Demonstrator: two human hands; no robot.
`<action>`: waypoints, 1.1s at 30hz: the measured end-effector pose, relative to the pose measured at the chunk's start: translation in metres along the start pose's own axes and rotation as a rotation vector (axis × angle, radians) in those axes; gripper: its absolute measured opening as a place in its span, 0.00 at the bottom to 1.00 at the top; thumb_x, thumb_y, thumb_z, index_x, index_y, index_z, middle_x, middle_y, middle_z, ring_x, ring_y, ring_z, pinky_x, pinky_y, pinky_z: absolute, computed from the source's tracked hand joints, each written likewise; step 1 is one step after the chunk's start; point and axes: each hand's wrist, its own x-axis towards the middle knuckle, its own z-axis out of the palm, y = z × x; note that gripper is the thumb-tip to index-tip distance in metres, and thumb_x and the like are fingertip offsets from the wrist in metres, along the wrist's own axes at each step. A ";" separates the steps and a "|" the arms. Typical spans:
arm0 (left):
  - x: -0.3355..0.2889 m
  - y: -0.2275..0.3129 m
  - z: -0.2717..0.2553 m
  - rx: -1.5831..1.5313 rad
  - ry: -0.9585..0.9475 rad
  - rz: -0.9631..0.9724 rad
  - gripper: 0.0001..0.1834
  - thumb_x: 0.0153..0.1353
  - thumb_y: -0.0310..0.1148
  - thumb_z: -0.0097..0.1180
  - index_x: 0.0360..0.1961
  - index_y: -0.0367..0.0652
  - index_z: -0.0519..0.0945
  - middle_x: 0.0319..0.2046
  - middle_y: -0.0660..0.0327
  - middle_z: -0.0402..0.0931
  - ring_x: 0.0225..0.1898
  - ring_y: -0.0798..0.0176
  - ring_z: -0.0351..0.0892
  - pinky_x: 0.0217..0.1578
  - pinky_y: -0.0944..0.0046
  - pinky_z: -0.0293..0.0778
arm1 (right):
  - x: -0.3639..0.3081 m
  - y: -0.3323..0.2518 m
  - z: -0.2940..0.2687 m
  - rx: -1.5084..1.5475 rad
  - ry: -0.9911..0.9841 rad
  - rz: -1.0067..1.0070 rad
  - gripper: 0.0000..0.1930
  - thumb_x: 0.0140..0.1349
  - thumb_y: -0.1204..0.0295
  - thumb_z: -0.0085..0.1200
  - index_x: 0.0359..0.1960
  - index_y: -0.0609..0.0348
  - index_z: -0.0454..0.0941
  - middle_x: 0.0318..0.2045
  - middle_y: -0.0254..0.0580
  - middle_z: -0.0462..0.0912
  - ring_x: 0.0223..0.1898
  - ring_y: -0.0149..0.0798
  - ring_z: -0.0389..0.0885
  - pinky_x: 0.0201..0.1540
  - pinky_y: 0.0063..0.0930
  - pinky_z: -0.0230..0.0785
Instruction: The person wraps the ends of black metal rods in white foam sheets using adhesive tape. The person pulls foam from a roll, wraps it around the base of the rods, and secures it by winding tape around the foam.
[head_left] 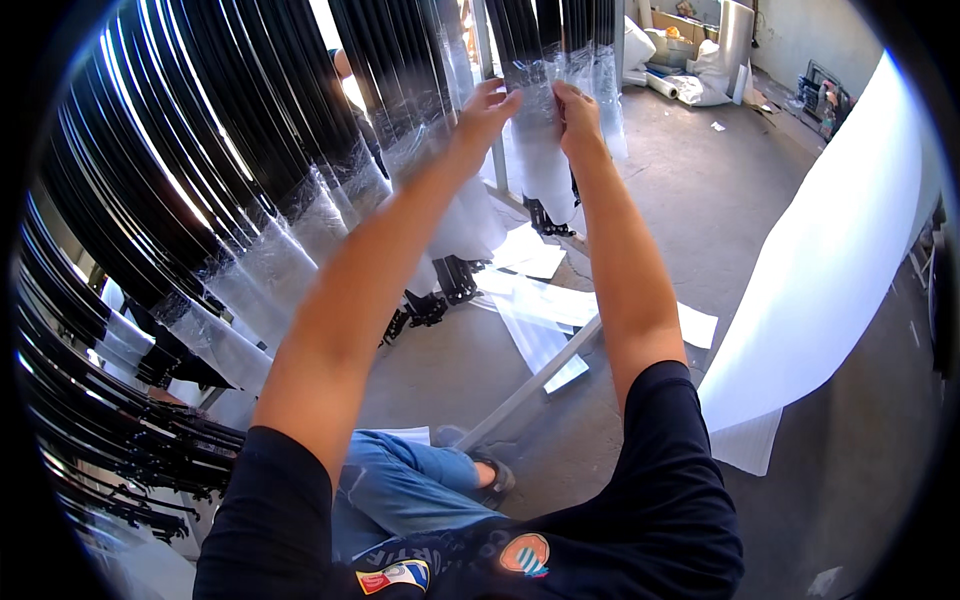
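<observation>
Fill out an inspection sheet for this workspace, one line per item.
Surface: grey concrete floor, dusty.
Job's things: clear plastic wrap around the end of a hanging black rod; rows of wrapped black rods at left.
Clutter: white sheets and a grey bar on the floor.
Hands: left hand and right hand both pinch the wrap.
Cables: nothing seen.
Surroundings: large white foam sheet at right; boxes and rolls at the far wall.
</observation>
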 end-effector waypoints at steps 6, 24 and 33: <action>0.018 -0.009 -0.017 -0.258 -0.108 -0.115 0.13 0.52 0.35 0.56 0.36 0.41 0.72 0.32 0.64 0.72 0.27 0.71 0.67 0.26 0.70 0.61 | 0.002 -0.005 0.015 -0.285 -0.317 0.303 0.07 0.51 0.74 0.51 0.29 0.65 0.75 0.24 0.40 0.77 0.22 0.33 0.75 0.25 0.24 0.68; -0.007 0.011 -0.014 -0.055 0.123 -0.236 0.20 0.48 0.34 0.59 0.42 0.37 0.70 0.38 0.51 0.73 0.39 0.56 0.71 0.39 0.60 0.65 | 0.069 0.028 -0.028 -0.363 -0.663 0.623 0.10 0.56 0.71 0.45 0.39 0.60 0.72 0.37 0.41 0.77 0.37 0.35 0.77 0.40 0.30 0.71; -0.023 -0.005 -0.027 0.040 0.200 -0.104 0.23 0.53 0.37 0.51 0.44 0.30 0.63 0.39 0.44 0.69 0.40 0.50 0.72 0.40 0.55 0.67 | -0.059 0.031 0.029 -0.419 -0.587 -0.141 0.14 0.60 0.66 0.45 0.43 0.63 0.71 0.35 0.34 0.75 0.35 0.23 0.71 0.38 0.16 0.63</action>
